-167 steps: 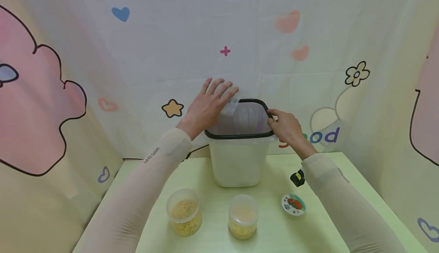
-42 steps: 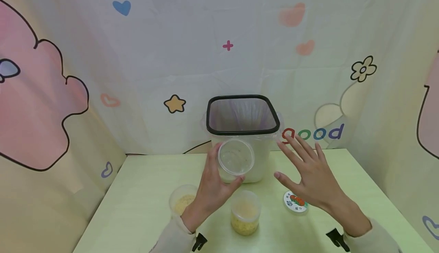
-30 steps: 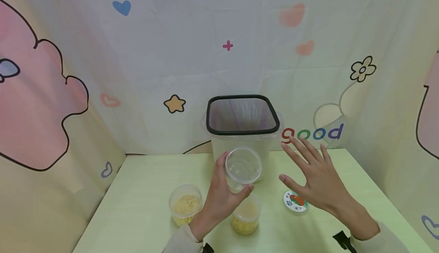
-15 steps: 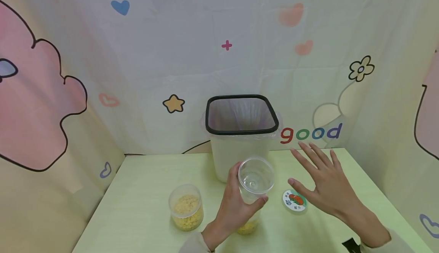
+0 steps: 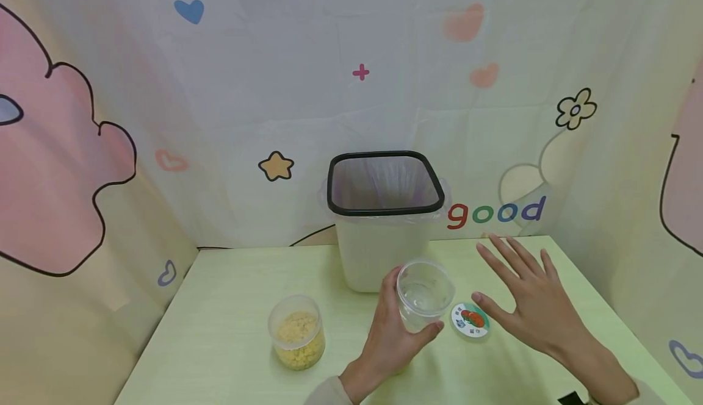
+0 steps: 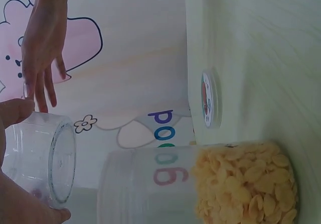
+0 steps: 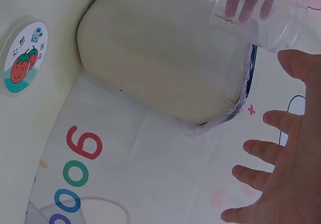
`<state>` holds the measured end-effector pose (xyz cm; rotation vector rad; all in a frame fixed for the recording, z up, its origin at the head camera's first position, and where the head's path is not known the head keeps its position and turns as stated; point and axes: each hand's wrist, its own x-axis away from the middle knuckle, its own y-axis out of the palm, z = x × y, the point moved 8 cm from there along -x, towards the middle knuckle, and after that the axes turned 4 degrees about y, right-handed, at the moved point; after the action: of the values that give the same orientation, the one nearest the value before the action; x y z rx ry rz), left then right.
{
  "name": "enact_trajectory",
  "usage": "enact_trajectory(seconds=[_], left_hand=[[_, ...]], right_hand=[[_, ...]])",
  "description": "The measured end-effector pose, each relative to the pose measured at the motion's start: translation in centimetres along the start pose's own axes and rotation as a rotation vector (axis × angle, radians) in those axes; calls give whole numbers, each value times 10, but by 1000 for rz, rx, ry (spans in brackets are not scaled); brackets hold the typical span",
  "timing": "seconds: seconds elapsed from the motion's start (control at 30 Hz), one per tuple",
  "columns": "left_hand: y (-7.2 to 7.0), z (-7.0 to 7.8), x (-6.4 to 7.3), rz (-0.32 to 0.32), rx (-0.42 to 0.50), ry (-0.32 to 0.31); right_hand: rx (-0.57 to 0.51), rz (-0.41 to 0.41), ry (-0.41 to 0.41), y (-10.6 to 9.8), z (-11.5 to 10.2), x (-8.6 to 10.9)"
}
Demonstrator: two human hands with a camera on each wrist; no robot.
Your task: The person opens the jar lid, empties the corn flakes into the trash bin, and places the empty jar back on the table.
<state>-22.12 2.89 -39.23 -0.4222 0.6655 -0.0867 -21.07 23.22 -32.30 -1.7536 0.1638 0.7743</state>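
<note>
My left hand (image 5: 387, 338) grips a clear plastic jar (image 5: 425, 289), tilted with its mouth toward the head camera. Nothing shows inside it. To its right my right hand (image 5: 533, 301) hovers in the air, fingers spread, holding nothing. Under the left hand stands a jar of yellow flakes (image 6: 241, 184), mostly hidden in the head view. A second jar of yellow crumbly pieces (image 5: 298, 335) stands to the left. A flat round lid-like piece with a red fruit picture (image 5: 470, 321) lies between the hands on the table.
Behind the hands stands a pale bin (image 5: 379, 246) with a black rim (image 5: 384, 212) and a thin plastic liner folded over it. The light green table (image 5: 230, 307) meets a printed cloth backdrop (image 5: 247, 88).
Both hands were at the bin's rim several seconds ago. Since then the left hand has taken the clear jar and carried it right and down. The right hand has drifted right.
</note>
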Motion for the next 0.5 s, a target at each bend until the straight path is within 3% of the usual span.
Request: enact_trajectory(seconds=[0.13,0.5], left_hand=[[7,-4,-1,-21,23,-64],[25,-5,-4,-21,92,-110]], right_hand=[[4,-10,24,0,5,5],[-1,-20,58,5,17,22]])
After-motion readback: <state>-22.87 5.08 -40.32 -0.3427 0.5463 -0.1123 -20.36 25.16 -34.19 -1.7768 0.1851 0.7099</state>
